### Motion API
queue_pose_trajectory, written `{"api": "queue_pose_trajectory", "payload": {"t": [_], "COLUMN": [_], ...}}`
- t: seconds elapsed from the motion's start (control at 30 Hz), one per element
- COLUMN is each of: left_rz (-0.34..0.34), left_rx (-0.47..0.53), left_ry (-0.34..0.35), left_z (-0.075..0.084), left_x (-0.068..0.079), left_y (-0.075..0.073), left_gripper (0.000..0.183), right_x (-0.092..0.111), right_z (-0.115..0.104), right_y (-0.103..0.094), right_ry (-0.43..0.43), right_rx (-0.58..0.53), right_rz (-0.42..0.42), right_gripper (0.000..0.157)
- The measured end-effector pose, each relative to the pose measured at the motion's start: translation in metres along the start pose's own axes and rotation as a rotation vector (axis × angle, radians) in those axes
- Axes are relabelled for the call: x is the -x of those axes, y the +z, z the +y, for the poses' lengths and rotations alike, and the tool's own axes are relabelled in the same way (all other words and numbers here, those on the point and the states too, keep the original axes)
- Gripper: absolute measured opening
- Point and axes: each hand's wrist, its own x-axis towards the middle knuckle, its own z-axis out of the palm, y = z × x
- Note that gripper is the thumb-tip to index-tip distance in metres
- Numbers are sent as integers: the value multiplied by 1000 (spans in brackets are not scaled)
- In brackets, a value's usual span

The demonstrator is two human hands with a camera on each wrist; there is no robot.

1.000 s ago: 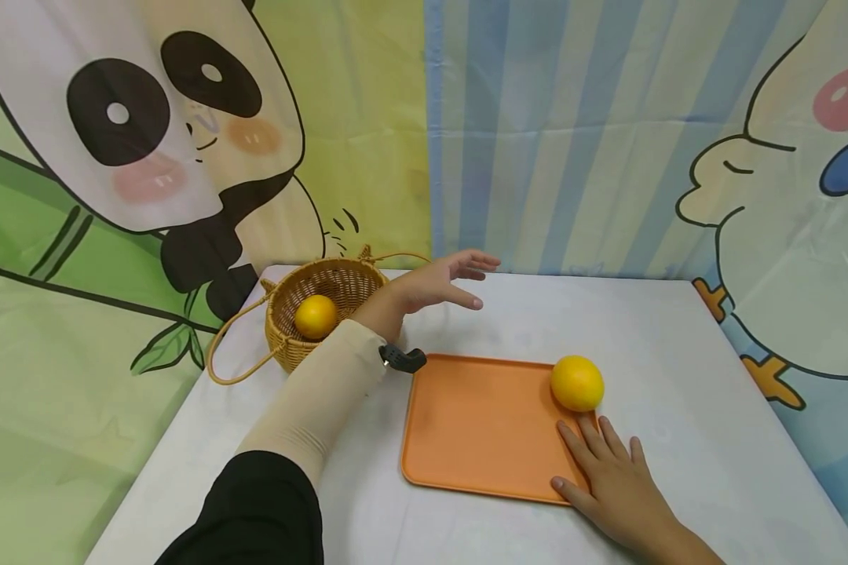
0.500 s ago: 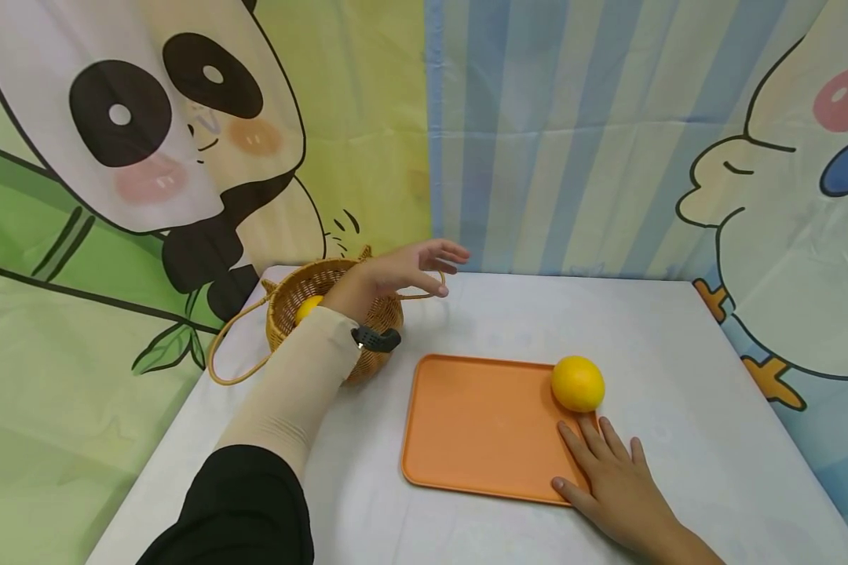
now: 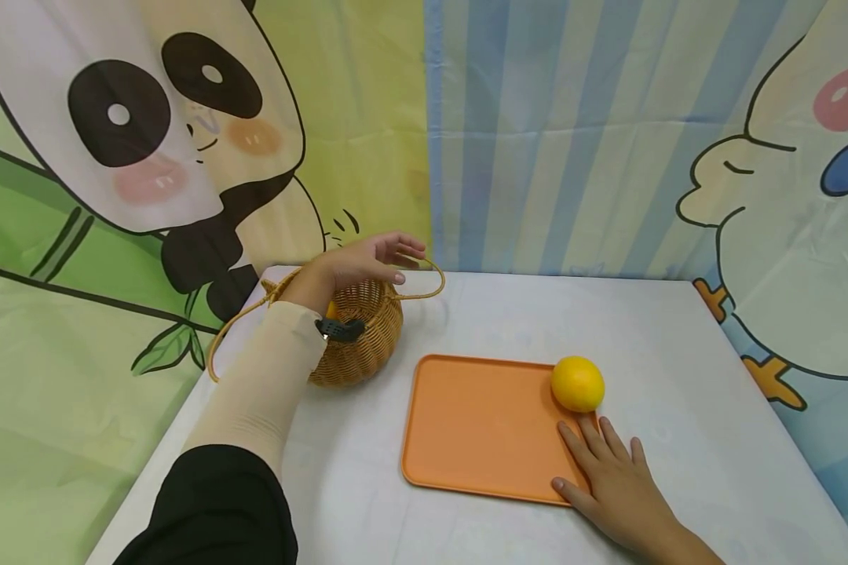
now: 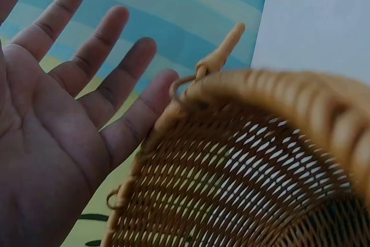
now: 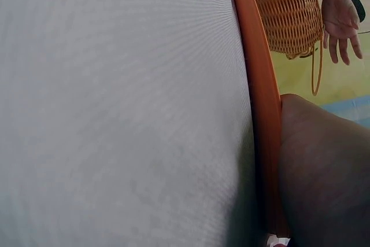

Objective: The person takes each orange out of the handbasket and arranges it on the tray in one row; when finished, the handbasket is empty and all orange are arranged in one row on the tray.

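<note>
My left hand (image 3: 359,265) hovers over the wicker basket (image 3: 360,355) at the back left, holding nothing. In the left wrist view the fingers of that hand (image 4: 49,137) are spread beside the basket's rim (image 4: 272,88); whether they touch it I cannot tell. A sliver of an orange (image 3: 332,310) shows inside the basket, the rest hidden by my wrist. On the far right corner of the orange-coloured tray (image 3: 480,428) sits another orange (image 3: 577,383). My right hand (image 3: 618,486) lies with straight fingers over the tray's right edge, fingertips just short of that fruit.
Two looped handles stick out from the basket, the right one (image 3: 434,292) beyond my left fingers. A white cloth (image 3: 685,377) covers the table. Behind it hangs a printed curtain (image 3: 572,141) with cartoon animals.
My left hand has moved left, from beyond the basket's right side to over its opening, and now covers most of the fruit inside. The right hand, tray and fruit on it stay put.
</note>
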Motion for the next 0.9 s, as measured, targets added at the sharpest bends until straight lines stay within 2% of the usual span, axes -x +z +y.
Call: {"api": "queue_pose_trajectory", "payload": {"t": [0.27,0.37,0.63,0.8,0.9], "left_rz": [102,114,36,59,72], "left_rx": [-46,-41,-6,33,9], "left_ry": [-33,-33,-18,-48,-94], "left_z": [-2,-6,-19,-25,-28], "left_x": [15,21,39,45,48], "left_y": [-18,-25,-42,-47,-49], "left_gripper": [40,33,36,37,40], "right_x": [0,0,-1,0,0], "right_z": [0,-1,-2,-3,-2], "right_y": [-2,-1,-3,-5,-4], "right_ry": [-9,-10,-8,-6,-6], "right_rx": [-9,-18,-17,-22,-23], "right_rz": [13,10,8,6,7], "right_gripper": [91,90,90,91,91]}}
